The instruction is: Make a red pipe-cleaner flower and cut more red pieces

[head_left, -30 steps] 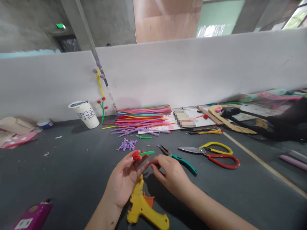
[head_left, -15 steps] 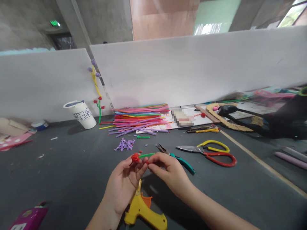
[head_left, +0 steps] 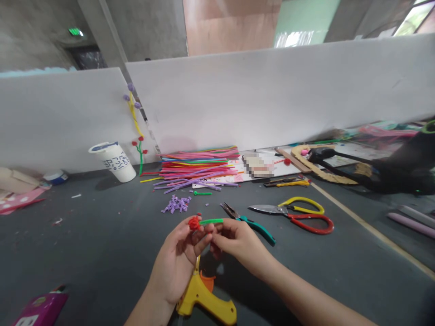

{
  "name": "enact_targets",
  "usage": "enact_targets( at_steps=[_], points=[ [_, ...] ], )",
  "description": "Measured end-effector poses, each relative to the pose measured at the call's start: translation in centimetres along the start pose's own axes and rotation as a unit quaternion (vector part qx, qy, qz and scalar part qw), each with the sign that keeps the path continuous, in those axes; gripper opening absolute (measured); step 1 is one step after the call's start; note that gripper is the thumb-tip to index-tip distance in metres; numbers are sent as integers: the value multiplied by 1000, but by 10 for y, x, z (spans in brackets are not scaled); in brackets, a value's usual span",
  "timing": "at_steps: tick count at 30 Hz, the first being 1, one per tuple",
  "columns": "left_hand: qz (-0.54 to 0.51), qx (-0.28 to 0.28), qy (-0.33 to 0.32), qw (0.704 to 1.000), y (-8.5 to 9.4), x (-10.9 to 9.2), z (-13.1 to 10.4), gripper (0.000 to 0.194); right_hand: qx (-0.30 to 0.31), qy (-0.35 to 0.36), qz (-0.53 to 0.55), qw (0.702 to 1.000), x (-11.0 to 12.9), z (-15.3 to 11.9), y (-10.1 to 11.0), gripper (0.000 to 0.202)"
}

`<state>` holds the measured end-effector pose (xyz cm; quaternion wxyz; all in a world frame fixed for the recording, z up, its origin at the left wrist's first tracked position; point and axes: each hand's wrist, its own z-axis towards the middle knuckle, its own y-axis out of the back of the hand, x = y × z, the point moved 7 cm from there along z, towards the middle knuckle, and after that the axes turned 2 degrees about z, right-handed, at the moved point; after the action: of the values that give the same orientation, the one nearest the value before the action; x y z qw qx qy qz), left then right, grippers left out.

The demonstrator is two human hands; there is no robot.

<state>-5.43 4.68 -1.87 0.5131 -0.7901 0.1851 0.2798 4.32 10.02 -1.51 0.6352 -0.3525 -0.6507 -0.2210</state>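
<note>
My left hand (head_left: 178,256) is closed on a small pipe-cleaner flower with a knobbly red head (head_left: 194,223) and a short green stem (head_left: 211,221) pointing right. My right hand (head_left: 239,237) meets it at the fingertips, thumb and forefinger pinched together on a tiny red piece (head_left: 210,236), mostly hidden by the fingers. Below the hands lies a yellow glue gun (head_left: 204,301) with an orange trigger, partly covered by my left wrist. Just beyond my right hand rest teal-handled pliers (head_left: 260,231).
Scissors (head_left: 299,215) with yellow and red handles lie to the right. Small purple cuttings (head_left: 176,204) are heaped ahead, before a bundle of coloured pipe cleaners (head_left: 197,167). A white cup (head_left: 118,163) stands at left, a purple box (head_left: 41,310) front left.
Both hands have shifted slightly to the right with the flower. My right fingers have closed in nearer to my left fingertips, and the tiny red piece shows less.
</note>
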Motion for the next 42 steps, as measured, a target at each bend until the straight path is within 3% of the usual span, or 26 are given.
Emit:
enact_targets(
  at_steps=[7,12,17,24,27,30,31,33,39,42],
  points=[
    [-25,1,17,1000,1,-1,1,28,7,-29,95,995,0,-1,2,22],
    [-26,-22,17,999,5,-5,1,31,6,-26,75,997,0,-2,6,20],
    [-15,-3,32,999,2,-1,1,29,41,-23,48,998,-1,-2,0,26],
    [-18,-4,27,999,0,0,-2,28,26,-26,36,999,2,-4,0,22],
    [-18,-20,20,999,2,-4,-2,28,15,-28,-37,999,-1,-3,4,20],
    [-17,-32,12,999,3,-8,-1,28,-45,38,-136,989,8,-1,14,3],
    [-18,-30,11,999,2,-8,-1,28,-58,62,-142,986,12,-2,16,11],
    [-21,-21,10,1000,1,-8,0,28,-53,73,-115,989,16,-3,15,14],
    [-28,-15,11,999,-1,-3,-2,28,2,-13,21,1000,8,-6,2,18],
    [-31,-25,7,999,2,-5,-2,29,-2,-9,29,1000,6,-6,2,18]
  ],
)
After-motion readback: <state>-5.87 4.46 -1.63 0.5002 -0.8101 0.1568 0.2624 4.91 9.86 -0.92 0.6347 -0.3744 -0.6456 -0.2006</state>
